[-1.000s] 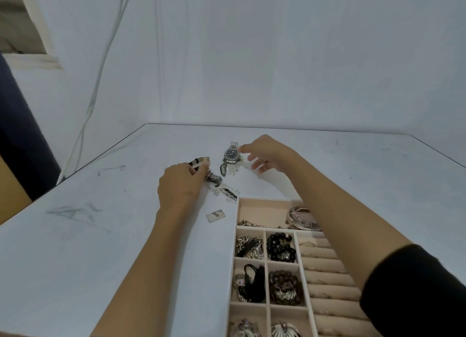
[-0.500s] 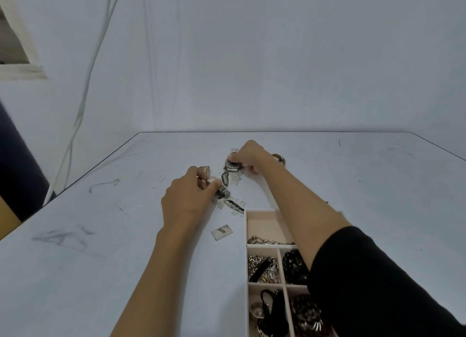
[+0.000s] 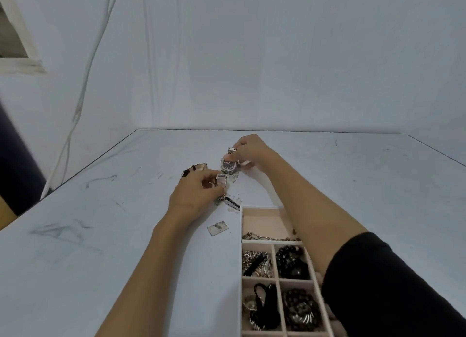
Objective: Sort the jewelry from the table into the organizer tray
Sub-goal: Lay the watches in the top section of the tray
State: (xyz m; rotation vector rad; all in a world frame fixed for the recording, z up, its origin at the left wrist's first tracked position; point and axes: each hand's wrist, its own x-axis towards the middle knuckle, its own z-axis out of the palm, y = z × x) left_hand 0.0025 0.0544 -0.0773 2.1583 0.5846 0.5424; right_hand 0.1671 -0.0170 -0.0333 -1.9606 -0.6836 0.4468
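watch [image 3: 229, 165] spans between left fingers [image 3: 208, 177] and right fingers [image 3: 239, 152].

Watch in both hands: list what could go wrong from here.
1. The watch is held between the left hand and right hand only by its band ends; a slip could drop it on the table.
2. The right forearm crosses the organizer tray; pulling back may snag the chain.
3. The small dark piece beside the left hand could get swept away.
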